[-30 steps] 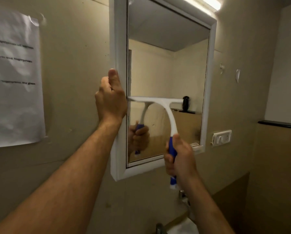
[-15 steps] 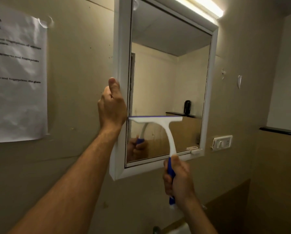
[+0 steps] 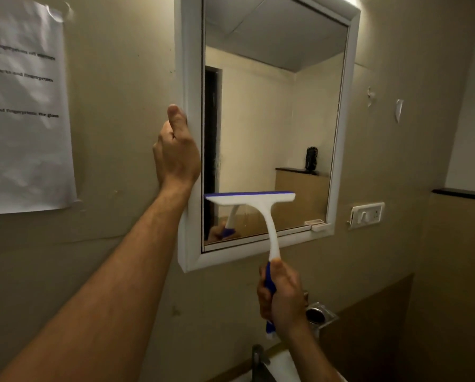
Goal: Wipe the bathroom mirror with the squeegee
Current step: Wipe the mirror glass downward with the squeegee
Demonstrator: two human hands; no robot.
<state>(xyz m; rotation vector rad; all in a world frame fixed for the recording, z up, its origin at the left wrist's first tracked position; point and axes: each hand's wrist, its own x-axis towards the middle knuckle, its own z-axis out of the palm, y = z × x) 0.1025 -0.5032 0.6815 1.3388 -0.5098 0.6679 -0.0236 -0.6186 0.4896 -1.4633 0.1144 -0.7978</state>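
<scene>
The right hand (image 3: 281, 296) has its grip wrapped round the blue handle of the squeegee (image 3: 261, 213), at about 5 o'clock of the mirror (image 3: 272, 119). The blade lies flat against the lower left of the glass, just above the bottom frame. The left hand (image 3: 175, 150) grips the cabinet's left edge at 9 o'clock, thumb up, fingers curled behind. A printed notice (image 3: 23, 106) hangs left; a switch plate (image 3: 367, 215) sits right.

Risks, as I judge them: the blade covers only half the width, so the right half may stay streaked. Running into the bottom frame could tilt the blade and leave a line. Pulling on the edge could swing the cabinet door.
</scene>
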